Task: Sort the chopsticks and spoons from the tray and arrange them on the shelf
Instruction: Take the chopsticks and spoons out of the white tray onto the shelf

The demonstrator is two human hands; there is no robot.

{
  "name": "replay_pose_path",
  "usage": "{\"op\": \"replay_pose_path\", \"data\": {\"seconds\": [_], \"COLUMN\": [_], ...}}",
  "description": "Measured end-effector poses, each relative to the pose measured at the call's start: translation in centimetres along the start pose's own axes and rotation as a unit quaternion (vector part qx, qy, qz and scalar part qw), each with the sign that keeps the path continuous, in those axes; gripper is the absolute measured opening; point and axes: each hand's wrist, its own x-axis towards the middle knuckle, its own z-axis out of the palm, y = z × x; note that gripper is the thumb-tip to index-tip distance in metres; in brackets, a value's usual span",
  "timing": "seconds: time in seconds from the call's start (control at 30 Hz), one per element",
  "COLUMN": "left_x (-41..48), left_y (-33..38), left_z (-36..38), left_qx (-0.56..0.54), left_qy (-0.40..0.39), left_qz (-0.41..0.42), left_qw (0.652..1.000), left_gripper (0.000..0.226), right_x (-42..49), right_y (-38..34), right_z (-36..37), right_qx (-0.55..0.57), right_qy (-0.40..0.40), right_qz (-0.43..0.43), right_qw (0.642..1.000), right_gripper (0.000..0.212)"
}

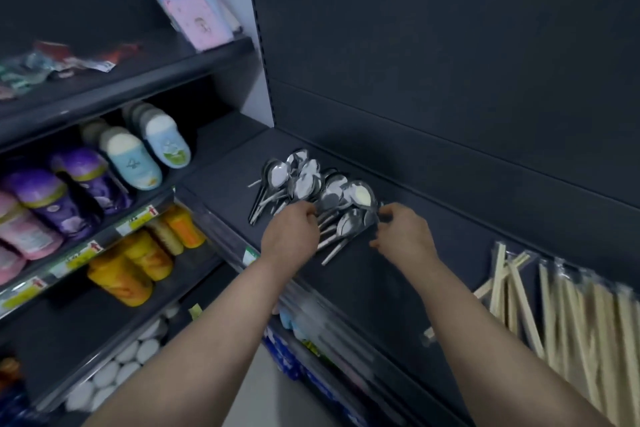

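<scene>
- The fingers (pixel 310 213) of the left hand (pixel 291 234) curl down among the handles of the spoons (pixel 311 184). Their tips are hidden, so I cannot tell whether they clamp anything.
- The right hand (pixel 407 236) has bent fingers (pixel 386 215) whose tips touch the edge of the nearest spoon bowl. Its thumb stands apart below them, holding nothing.
- The spoons lie in a loose heap on the dark shelf (pixel 381 281), between and just beyond both hands, bowls toward the back wall and handles toward the person.
- Chopsticks (pixel 571 315) in clear sleeves lie on the same shelf, well to the right of the right hand.
- On the neighbouring shelves to the left lie purple bottles (pixel 52 198), pale blue bottles (pixel 138 159) and orange bottles (pixel 138 263).
</scene>
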Motion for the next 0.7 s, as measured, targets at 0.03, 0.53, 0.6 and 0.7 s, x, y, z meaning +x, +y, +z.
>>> {"op": "replay_pose_path", "data": {"seconds": [0.03,0.53,0.6,0.7], "left_x": [0.9,4.5,3.4,0.8], "left_y": [0.2,0.5,1.6,3.7], "left_z": [0.1,2.7,2.9,3.5], "left_qx": [0.013,0.132,0.130,0.126], "left_qy": [0.003,-0.031,-0.039,-0.076], "left_qz": [0.007,0.073,0.113,0.148], "left_qw": [1.000,0.988,0.984,0.978], "left_gripper": [0.034,0.031,0.029,0.029], "right_x": [0.7,1.8,0.7,-2.0], "right_y": [-0.3,-0.3,0.8,3.1], "right_z": [0.1,-0.3,-1.0,-2.5], "right_qx": [-0.011,-0.246,-0.284,-0.336], "right_qy": [0.003,-0.018,-0.003,0.019], "right_qz": [-0.008,-0.195,-0.202,-0.178], "right_qw": [1.000,0.949,0.937,0.925], "right_gripper": [0.029,0.021,0.020,0.023]}}
